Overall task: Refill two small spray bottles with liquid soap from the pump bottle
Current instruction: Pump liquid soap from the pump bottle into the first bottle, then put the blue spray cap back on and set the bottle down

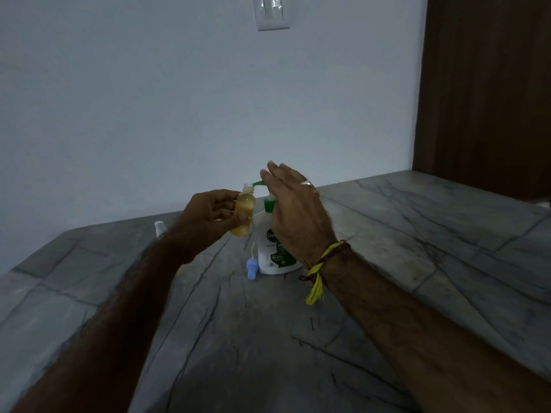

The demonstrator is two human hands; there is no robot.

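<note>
From the head camera, the left hand (208,217) is wrapped around a small clear spray bottle (245,214), holding it upright above the grey stone counter (387,263) with its cap off and its open neck just under the green spout (258,183) of the pump bottle (275,251). The small bottle is filled most of the way with yellow-orange liquid. The right hand (293,210) lies flat over the pump head with its fingers spread and loosely extended, palm down, gripping nothing; a ring shows on one finger, and yellow and brown threads (320,269) are tied round the wrist. The white pump bottle with its green label stands on the counter, partly hidden behind the right hand. Just beside its base, to the left, a blue spray cap (251,266) with its thin dip tube lies on the stone. Further left, behind the left forearm, a white top of a second small bottle (159,228) pokes into sight. A light switch (272,11) sits high on the pale wall.
</note>
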